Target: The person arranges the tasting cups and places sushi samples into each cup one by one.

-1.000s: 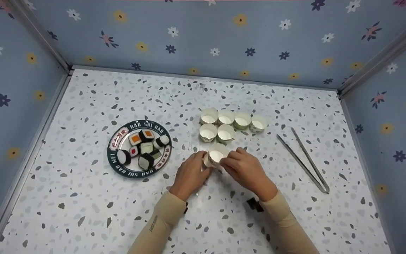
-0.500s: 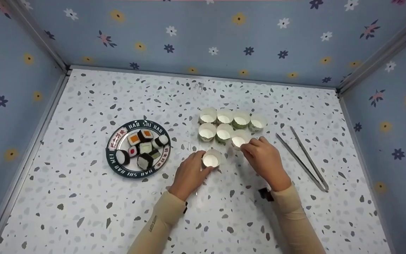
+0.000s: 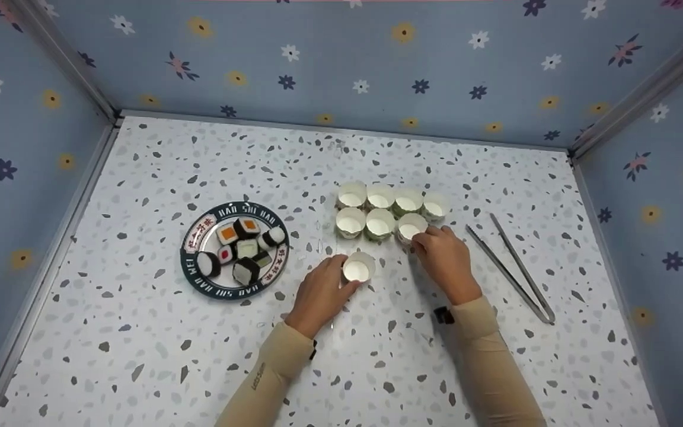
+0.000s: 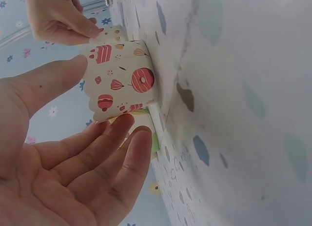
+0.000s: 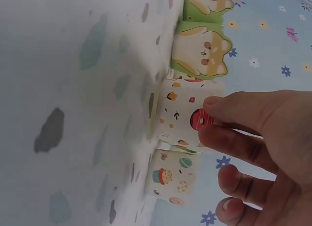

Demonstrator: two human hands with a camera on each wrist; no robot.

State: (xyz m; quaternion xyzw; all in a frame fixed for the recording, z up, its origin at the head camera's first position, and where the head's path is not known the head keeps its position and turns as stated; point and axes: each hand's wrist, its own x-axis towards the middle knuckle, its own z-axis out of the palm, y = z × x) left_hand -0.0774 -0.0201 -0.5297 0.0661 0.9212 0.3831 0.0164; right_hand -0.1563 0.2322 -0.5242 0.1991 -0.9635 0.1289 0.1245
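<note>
My left hand holds an upright white paper cupcake cup, thumb on one side and fingers on the other. Cakes and a donut are printed on that cup's wall, seen in the left wrist view. Farther right, my right hand pinches the near rim of another paper cupcake cup between thumb and index finger; its other fingers stay off it. This cup stands at the right end of the front row, beside a cup with a dog print. The cups' insides look white.
Behind the front row stands a back row of several paper cups. On the left, a round plate bears several sushi pieces. Metal tongs lie spread on the right of the speckled table. Flowered walls enclose three sides.
My right hand has drawn one cupcake cup away from the one in my left hand. It has moved right and set it at the front row's end. My left hand has stayed put.
</note>
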